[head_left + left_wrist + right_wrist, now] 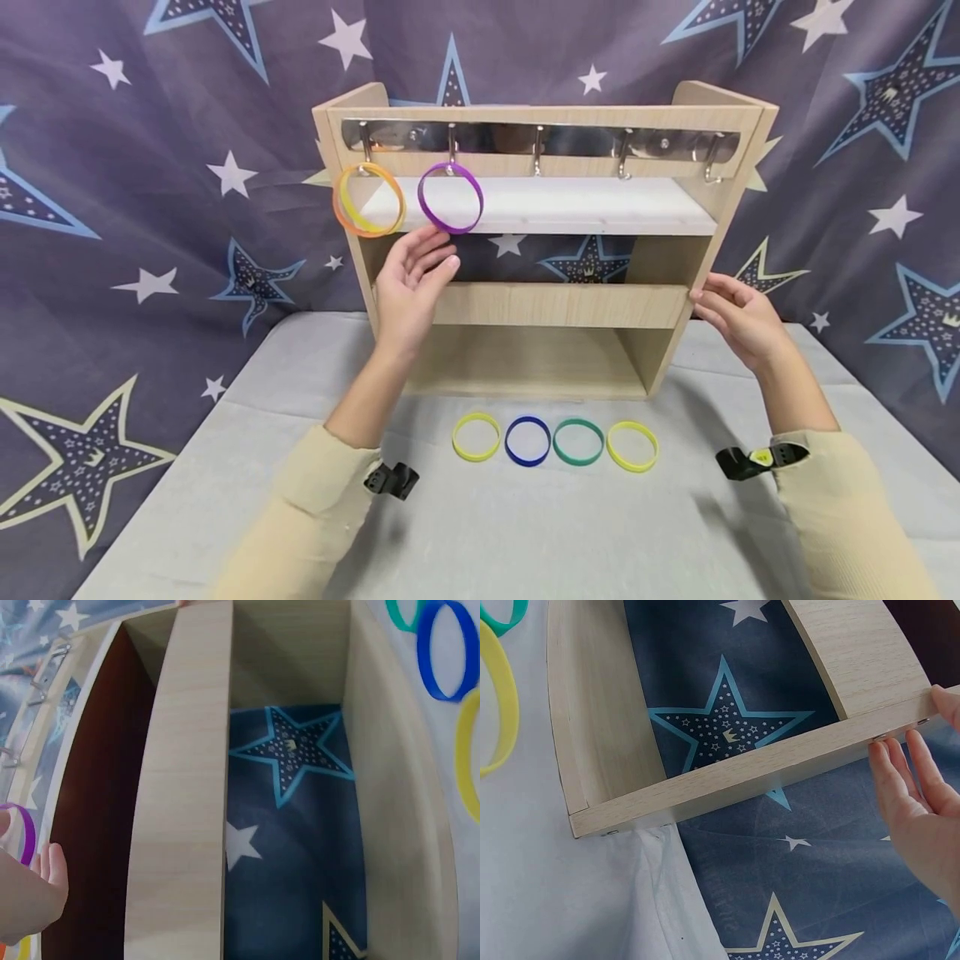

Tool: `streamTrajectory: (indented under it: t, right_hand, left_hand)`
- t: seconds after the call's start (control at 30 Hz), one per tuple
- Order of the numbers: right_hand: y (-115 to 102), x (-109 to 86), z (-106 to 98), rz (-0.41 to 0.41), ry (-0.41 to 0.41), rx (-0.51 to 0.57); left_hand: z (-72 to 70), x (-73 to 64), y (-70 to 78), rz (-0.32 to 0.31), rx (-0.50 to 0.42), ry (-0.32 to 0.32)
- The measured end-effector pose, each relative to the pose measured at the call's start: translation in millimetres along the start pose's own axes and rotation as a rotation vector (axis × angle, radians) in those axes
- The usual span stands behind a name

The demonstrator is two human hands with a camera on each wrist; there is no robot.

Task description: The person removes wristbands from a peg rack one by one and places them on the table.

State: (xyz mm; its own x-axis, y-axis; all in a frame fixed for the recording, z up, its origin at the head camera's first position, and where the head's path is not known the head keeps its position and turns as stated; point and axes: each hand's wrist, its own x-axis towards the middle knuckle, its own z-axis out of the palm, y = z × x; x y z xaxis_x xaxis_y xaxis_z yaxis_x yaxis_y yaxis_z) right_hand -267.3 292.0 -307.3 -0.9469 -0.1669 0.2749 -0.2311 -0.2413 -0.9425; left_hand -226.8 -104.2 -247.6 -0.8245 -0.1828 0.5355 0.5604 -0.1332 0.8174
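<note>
A purple wristband (481, 200) hangs from the second hook of a small wooden shelf (570, 307). My left hand (411, 287) is just below it, fingers loosely bent, fingertips right at the band's lower edge. In the left wrist view, part of that hand (30, 900) overlaps the purple band (30, 836). An orange wristband (337, 208) and a yellow one (347, 200) hang together on the leftmost hook (365, 142). My right hand (738, 321) holds the shelf's right side panel; in the right wrist view, thumb and fingers (926, 761) lie on either side of its edge.
Yellow (454, 437), blue (507, 446), green (556, 446) and another yellow wristband (655, 454) lie in a row on the grey cloth (525, 542) before the shelf. Three further hooks (538, 150) line the metal strip to the right. A star-patterned curtain (187, 125) hangs behind.
</note>
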Motion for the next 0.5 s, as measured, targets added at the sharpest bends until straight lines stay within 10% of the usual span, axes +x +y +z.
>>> streamTrajectory:
  t: [0.5]
  right_hand:
    - [2, 0.1, -1, -0.022, -0.006, 0.011]
  left_hand:
    - [16.4, 10.5, 6.4, -0.187, -0.305, 0.167]
